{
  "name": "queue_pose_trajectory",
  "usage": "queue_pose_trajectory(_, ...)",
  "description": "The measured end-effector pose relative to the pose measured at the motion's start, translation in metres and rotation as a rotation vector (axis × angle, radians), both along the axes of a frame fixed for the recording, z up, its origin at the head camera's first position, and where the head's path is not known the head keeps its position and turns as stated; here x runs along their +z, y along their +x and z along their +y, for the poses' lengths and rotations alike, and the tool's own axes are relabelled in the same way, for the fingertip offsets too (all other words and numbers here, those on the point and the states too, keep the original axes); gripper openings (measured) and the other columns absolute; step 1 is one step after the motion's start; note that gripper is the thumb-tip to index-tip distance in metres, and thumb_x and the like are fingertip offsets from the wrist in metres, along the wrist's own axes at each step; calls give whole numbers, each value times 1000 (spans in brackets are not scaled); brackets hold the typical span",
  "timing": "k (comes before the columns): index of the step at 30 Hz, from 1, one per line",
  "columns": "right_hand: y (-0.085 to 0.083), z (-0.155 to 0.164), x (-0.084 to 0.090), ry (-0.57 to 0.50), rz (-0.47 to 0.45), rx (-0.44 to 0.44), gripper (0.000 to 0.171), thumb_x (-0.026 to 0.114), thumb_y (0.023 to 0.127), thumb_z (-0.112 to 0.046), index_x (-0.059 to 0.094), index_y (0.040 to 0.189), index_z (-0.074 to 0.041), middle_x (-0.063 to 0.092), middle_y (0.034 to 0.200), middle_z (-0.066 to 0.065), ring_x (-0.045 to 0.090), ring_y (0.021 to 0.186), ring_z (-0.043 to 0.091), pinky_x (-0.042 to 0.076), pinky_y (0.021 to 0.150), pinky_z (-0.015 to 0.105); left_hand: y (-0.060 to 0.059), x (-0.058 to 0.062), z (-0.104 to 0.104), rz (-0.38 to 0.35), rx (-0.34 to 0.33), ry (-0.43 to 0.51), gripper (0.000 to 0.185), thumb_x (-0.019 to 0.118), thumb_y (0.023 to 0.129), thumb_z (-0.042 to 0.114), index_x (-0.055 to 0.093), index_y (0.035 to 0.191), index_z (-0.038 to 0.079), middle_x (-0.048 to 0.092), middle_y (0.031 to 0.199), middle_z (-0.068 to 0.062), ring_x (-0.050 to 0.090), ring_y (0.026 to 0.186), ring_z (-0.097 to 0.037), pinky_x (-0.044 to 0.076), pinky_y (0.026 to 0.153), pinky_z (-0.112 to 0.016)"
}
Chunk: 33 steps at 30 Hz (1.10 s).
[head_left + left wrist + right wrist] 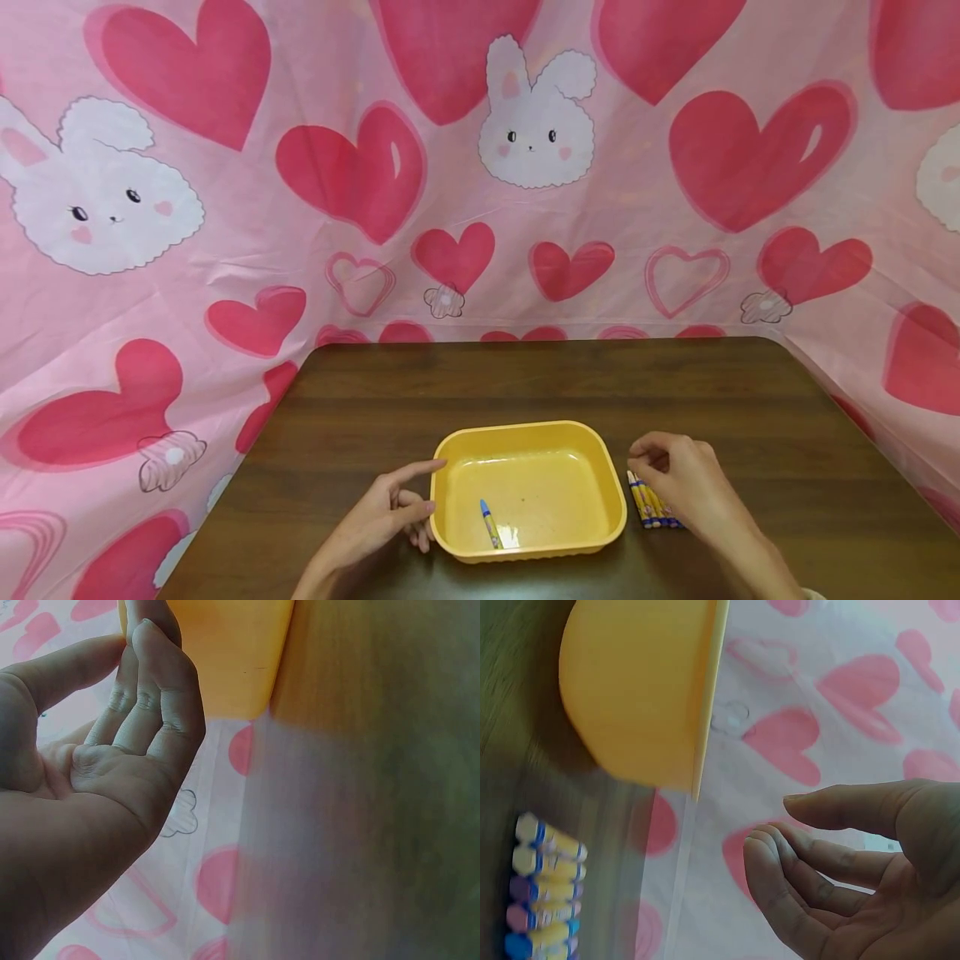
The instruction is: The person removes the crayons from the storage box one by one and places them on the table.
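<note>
We sit at a dark wooden table (525, 383) with a pink cloth (315, 250) of hearts and rabbits hung behind and beside it. Our left hand (382, 517) rests with loose fingers against the left wall of the yellow tray (607, 492), holding nothing. Our right hand (682, 483) hovers loosely curled, empty, over a row of crayons (651, 504) lying just right of the tray. One blue-tipped crayon (489, 522) lies inside the tray, between both hands.
</note>
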State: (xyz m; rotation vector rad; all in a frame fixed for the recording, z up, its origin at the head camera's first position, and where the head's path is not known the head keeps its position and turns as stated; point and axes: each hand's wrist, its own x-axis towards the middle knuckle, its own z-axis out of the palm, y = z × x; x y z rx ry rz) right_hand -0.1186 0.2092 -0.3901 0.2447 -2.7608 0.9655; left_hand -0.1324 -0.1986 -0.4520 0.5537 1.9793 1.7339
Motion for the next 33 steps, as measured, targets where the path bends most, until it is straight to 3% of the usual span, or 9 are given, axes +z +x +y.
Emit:
queue_pose_trajectory(9,0,-37,2,-35,-42,70,8,75,83,-2,73,89,-6,66,74,-8,60,69,5,53,61,21,-1,0,-1,0,-13,6,55,56,102,8,34,151,-1,66,80,-33,68,65,-20,60,65,-50)
queue_pose_trajectory(18,-7,-70,-6,-28,31,172,10,76,79,-1,71,81,-9,61,68,-12,52,63,-1,50,59,20,-3,-3,-1,12,-28,26,55,53,102,6,32,152,-3,67,79,-30,68,65,-18,60,65,-48)
queue_pose_trajectory(33,-13,-125,-31,-10,-16,349,4,73,78,-3,70,79,-4,58,66,-9,49,62,2,47,57,22,-1,-1,2,-2,1,5,55,55,101,6,34,151,-3,67,78,-29,67,63,-17,61,62,-37)
